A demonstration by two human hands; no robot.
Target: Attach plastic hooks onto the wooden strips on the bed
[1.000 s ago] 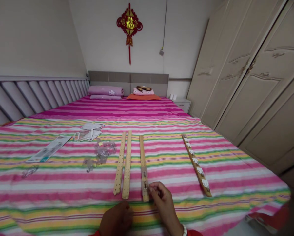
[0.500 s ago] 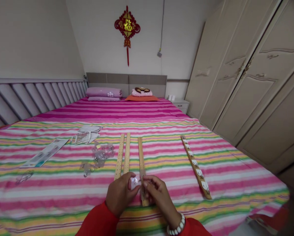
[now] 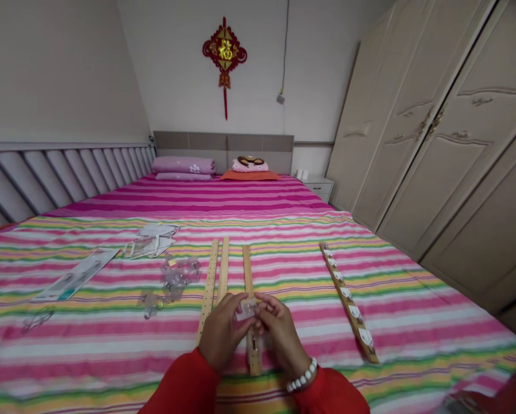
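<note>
My left hand pinches a clear square adhesive hook between thumb and fingers. The fingertips of my right hand are closed at the right edge of the same clear piece; whether they grip its film cannot be made out. Both hands are just above a narrow wooden strip lying lengthwise on the bed. Near this strip's close end sits another clear piece with a metal hook. To the left, two more wooden strips, a hole-dotted one and a plainer one, lie side by side.
On the striped bedsheet at left are several clear hooks, white packets, a long clear package and metal rings. A wooden strip with white-backed pieces lies right. Wardrobe stands beyond.
Both hands have shifted slightly away from me along the middle strip, with the clear hook turned between them. The hook near the strip's close end is now uncovered.
</note>
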